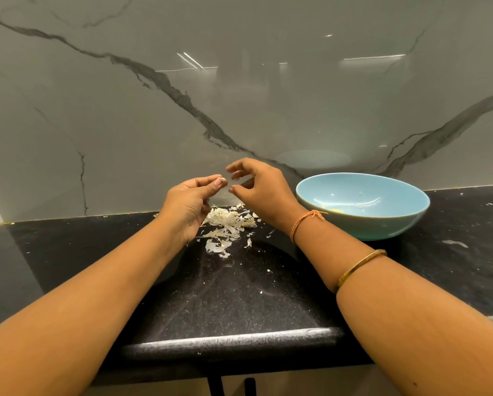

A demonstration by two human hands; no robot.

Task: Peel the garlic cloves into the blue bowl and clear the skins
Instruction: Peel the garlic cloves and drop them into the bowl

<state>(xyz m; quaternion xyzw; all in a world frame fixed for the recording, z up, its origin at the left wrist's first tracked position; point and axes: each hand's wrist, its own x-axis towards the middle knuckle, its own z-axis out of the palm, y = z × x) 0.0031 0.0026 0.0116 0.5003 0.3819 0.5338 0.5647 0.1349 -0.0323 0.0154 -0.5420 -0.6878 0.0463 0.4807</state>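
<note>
My left hand pinches a small pale garlic clove between thumb and fingertips, raised above the counter. My right hand hovers just to the right of the clove, fingers loosely curled and holding nothing, a small gap away from it. Below both hands lies a pile of white garlic skins on the black counter. The blue bowl stands to the right of my right wrist, with a pale peeled piece at its bottom.
The black speckled counter runs to a rounded front edge near me. A glossy grey marble wall rises right behind the skins and bowl. Small skin flakes are scattered over the counter, some at the right.
</note>
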